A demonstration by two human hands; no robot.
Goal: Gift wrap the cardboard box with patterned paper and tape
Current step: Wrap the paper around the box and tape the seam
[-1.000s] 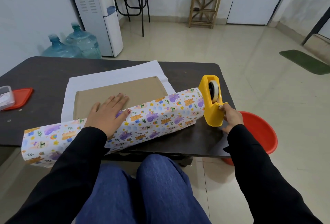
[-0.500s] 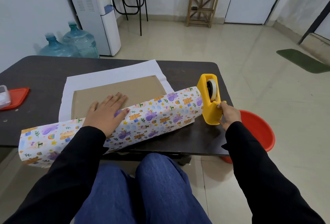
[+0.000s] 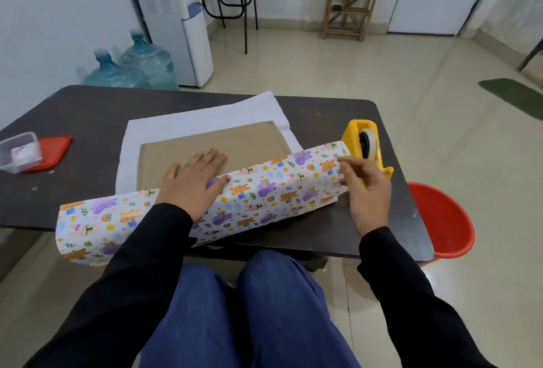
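left hand (image 3: pixel 192 184) flat on patterned paper (image 3: pixel 264 191); tape dispenser (image 3: pixel 365 151) beside

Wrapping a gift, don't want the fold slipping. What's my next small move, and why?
Probably tape the paper fold beside the left hand using the right hand: only the left hand pins it to the box, and the tape dispenser sits close.

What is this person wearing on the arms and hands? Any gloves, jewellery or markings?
Long black sleeves cover both arms to the wrists. The left hand and right hand are bare: no gloves, ring or watch showing. The left thumbnail carries dark red polish.
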